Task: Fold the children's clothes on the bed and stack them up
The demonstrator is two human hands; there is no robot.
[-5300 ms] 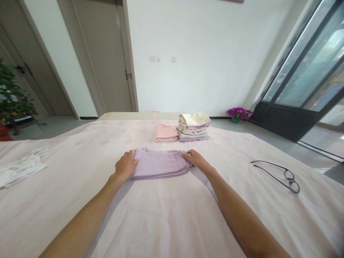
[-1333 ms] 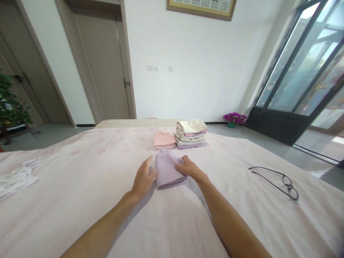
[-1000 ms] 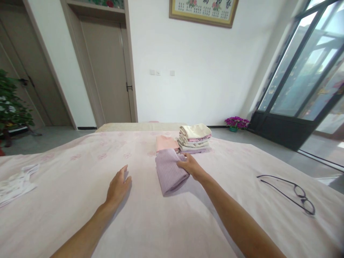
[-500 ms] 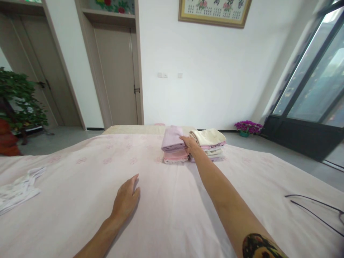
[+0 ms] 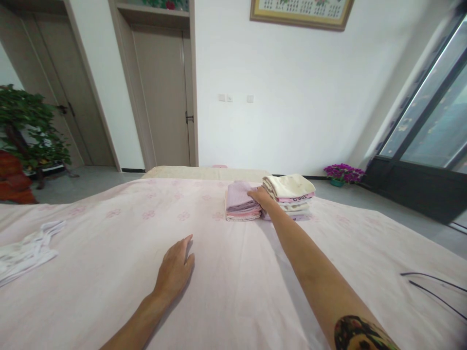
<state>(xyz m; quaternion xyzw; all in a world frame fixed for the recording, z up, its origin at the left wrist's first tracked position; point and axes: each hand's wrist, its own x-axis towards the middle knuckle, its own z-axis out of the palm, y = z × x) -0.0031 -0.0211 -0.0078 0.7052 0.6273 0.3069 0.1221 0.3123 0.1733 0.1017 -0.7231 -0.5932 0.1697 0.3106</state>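
Head view: right hand [image 5: 260,196] reaches far out, fingers seemingly curled on the lilac cloth's [image 5: 239,200] edge atop a pink one [image 5: 242,213]; left hand [image 5: 175,269] lies flat and empty on the bed [image 5: 109,272]; release gently, edges squared beside the taller pile [image 5: 290,193].

A pink sheet [image 5: 109,253] covers the bed. Near its far edge sit a short pile [image 5: 241,208] and a taller pile [image 5: 290,194], side by side. White cloth [image 5: 25,250] lies at the left edge, glasses [image 5: 434,289] at the right.
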